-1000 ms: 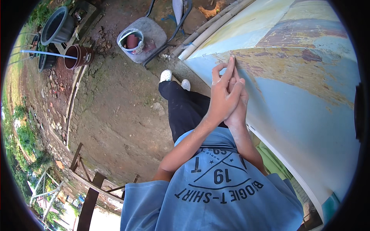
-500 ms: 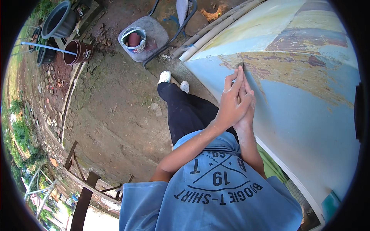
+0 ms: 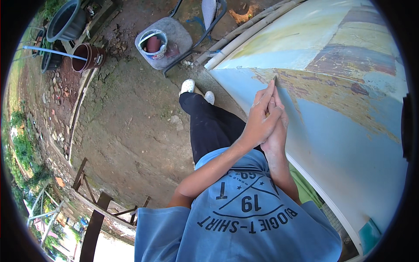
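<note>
a small bucket (image 3: 153,43) with a reddish thing inside stands on a grey chair seat (image 3: 174,37). left of it a brown pot (image 3: 87,56) and a dark green tub (image 3: 64,19) sit on stony dirt ground (image 3: 126,126), with a blue pipe (image 3: 52,51) across the pot. bamboo poles (image 3: 244,32) lie near the chair. wooden railing (image 3: 94,205) shows lower left.

Hull (image 3: 349,144) upper right: matt blue paint, flaking in rough patches to ochre and rusty brown layers. Ground (image 3: 131,122) centre left: rough packed dirt with stones. Bucket (image 3: 153,43) at top: plastic, paint-stained. T-shirt (image 3: 244,227) at bottom: soft blue cotton cloth
</note>
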Demonstrator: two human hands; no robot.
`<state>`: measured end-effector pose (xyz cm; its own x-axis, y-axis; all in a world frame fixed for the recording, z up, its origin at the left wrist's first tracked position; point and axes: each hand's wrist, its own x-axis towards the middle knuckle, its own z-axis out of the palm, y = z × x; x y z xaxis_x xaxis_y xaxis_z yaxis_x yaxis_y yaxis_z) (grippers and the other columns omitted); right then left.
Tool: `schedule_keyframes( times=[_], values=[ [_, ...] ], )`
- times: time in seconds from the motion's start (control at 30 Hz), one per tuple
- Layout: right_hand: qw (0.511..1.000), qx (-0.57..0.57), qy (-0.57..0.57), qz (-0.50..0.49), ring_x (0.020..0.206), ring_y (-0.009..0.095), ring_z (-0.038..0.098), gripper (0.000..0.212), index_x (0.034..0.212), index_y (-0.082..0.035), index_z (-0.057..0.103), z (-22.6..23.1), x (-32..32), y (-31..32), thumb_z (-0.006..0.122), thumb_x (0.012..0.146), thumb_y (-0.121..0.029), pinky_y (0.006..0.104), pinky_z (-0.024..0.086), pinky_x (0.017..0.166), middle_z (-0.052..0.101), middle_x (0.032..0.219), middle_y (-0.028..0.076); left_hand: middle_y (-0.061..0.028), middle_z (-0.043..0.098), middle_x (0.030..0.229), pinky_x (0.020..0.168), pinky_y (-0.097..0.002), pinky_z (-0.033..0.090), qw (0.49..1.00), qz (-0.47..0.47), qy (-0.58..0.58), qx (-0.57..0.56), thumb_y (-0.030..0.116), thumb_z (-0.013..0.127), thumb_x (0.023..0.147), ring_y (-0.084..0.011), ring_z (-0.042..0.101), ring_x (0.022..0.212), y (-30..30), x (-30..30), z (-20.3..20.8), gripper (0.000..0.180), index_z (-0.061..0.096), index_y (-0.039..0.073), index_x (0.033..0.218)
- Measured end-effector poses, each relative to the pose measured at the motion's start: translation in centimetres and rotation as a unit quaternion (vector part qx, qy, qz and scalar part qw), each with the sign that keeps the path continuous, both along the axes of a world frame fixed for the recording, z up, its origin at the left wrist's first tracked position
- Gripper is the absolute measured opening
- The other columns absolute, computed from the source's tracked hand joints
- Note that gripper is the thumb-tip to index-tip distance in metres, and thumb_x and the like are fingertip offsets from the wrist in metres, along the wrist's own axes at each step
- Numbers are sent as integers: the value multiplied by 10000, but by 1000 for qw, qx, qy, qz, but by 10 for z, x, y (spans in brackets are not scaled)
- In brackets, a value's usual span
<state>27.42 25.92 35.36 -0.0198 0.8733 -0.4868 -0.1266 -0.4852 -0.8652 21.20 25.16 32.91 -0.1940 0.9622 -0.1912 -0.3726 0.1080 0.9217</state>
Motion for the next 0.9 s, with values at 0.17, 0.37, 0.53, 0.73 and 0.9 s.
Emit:
schedule_keyframes(
  times=[0.17, 0.37, 0.53, 0.73, 0.9],
  values=[
    [997, -54, -39, -26, 1205, 152, 512, 456, 1446, 12, 367, 19, -8, 11, 430, 1018, -133, 269, 434, 982, 466, 1395, 126, -143, 496, 1261, 985, -280, 377, 987, -65, -114, -89, 141, 475, 942, -188, 490, 1125, 10, -20, 17, 572, 322, -21, 1469],
    [990, -126, 9, -69, 1150, 156, 542, 439, 1399, 22, 418, 28, -7, 27, 450, 1006, -171, 281, 454, 951, 523, 1308, 122, -122, 533, 1205, 930, -228, 402, 959, -45, -230, -160, 138, 462, 946, -133, 514, 1050, 21, -16, 23, 601, 265, -12, 1494],
    [968, -216, 75, -102, 964, 119, 575, 266, 1180, -30, 554, 29, -8, 34, 458, 1010, -211, 262, 478, 807, 591, 1043, 61, -96, 551, 1156, 927, -230, 401, 930, -43, -310, -194, 111, 476, 929, -120, 505, 1045, 32, -21, 28, 547, 344, -23, 1443],
    [971, -191, 76, -124, 903, 106, 586, 267, 1134, -30, 571, 32, -10, 37, 474, 1003, -241, 262, 486, 765, 597, 1016, 59, -79, 560, 1101, 918, -229, 406, 947, -25, -257, -193, 79, 478, 913, -118, 515, 1013, 38, -20, 39, 498, 394, -32, 1392],
    [966, -212, 99, -111, 915, 106, 584, 280, 1150, -32, 571, 21, -8, 47, 470, 1001, -247, 260, 484, 773, 597, 1022, 55, -79, 572, 1090, 928, -234, 405, 944, -44, -256, -203, 65, 486, 907, -122, 526, 1011, 51, -26, 27, 505, 390, -32, 1393]
  ],
)
